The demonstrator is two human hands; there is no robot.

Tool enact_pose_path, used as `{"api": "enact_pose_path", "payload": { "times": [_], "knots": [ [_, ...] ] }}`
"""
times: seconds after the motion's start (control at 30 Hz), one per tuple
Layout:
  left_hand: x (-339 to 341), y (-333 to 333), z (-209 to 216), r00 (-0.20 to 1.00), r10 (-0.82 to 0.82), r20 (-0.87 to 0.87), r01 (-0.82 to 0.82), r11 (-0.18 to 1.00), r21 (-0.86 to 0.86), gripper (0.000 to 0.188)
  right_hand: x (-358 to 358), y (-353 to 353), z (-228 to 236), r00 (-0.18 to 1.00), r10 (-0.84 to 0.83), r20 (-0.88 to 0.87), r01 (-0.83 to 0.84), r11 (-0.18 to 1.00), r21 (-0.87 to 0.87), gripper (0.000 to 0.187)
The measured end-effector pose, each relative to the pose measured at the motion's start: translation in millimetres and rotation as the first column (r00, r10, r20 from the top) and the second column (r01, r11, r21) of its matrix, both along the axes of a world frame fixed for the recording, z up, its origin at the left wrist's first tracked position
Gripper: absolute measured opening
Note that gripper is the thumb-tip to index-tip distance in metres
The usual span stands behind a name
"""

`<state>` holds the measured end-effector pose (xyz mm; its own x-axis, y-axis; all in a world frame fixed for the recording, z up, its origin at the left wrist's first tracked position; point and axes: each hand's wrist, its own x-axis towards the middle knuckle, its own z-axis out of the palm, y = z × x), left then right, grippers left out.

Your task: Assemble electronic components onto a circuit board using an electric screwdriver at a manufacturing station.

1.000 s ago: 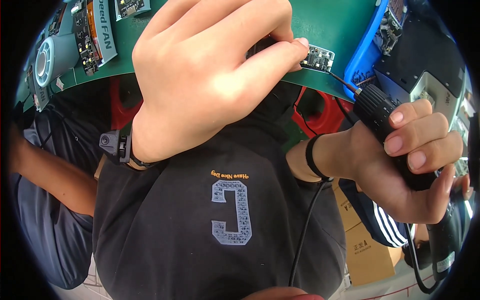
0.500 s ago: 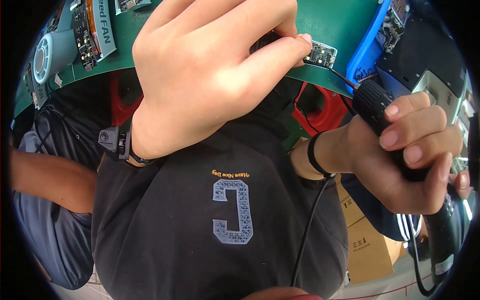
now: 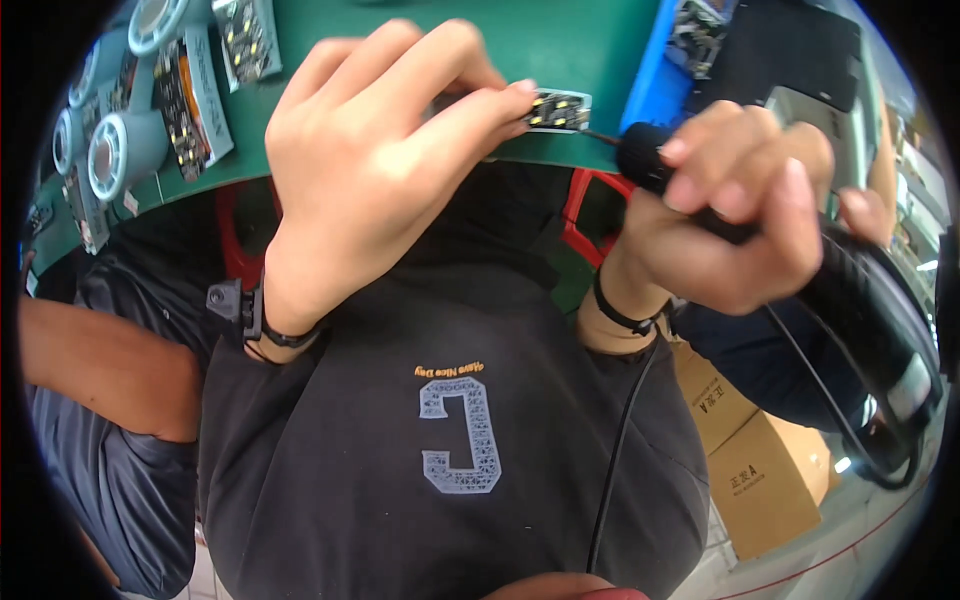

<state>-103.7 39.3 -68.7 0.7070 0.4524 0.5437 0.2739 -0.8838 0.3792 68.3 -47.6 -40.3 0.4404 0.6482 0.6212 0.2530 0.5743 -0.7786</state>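
- The left hand (image 3: 370, 170) pinches a small circuit board (image 3: 558, 110) at the near edge of the green desk (image 3: 590, 50); its grip is clamped on the board's left end, fingertips (image 3: 505, 105) pressing it flat.
- The right hand (image 3: 730, 220) is wrapped tight round a black powered screwdriver (image 3: 850, 290), whose thin bit meets the board's right end.
- The board looks light, stiff and thin, with small pale parts on its face that seem easy to damage; I judge it best held by its bare edges, not by the parts.
- The screwdriver looks heavy and rigid, with a cable trailing from its rear, so a full-fist hold on the ribbed barrel suits it.
- A blue tray (image 3: 665, 60) at the desk's far right holds what seem to be more small boards; its contents are blurred.
- Round white fan housings (image 3: 120, 150) lie near the desk's left edge.
- Brown cardboard boxes (image 3: 750, 460) stand on the floor at right; they look shut.
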Motion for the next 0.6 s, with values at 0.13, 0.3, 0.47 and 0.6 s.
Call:
{"api": "enact_pose_path", "payload": {
  "times": [0.13,0.3,0.47,0.6],
  "knots": [
    [-3,0,7,0.999,-0.022,-0.031,0.021,0.999,-0.046,0.026,20,-23,12,0.980,-0.118,-0.162,0.130,0.989,0.070,0.021],
    [17,-16,16,0.995,-0.021,-0.098,0.016,0.999,-0.045,0.022,95,-81,61,0.904,-0.393,-0.172,0.428,0.845,0.320,0.018],
    [34,-18,14,0.996,-0.050,-0.080,0.046,0.998,-0.049,0.020,134,-81,70,0.910,-0.399,-0.115,0.415,0.881,0.228,0.022],
    [35,-21,14,0.996,-0.050,-0.079,0.049,0.999,-0.006,0.020,150,-64,53,0.930,-0.368,0.004,0.362,0.917,0.166,0.023]
  ]
}}
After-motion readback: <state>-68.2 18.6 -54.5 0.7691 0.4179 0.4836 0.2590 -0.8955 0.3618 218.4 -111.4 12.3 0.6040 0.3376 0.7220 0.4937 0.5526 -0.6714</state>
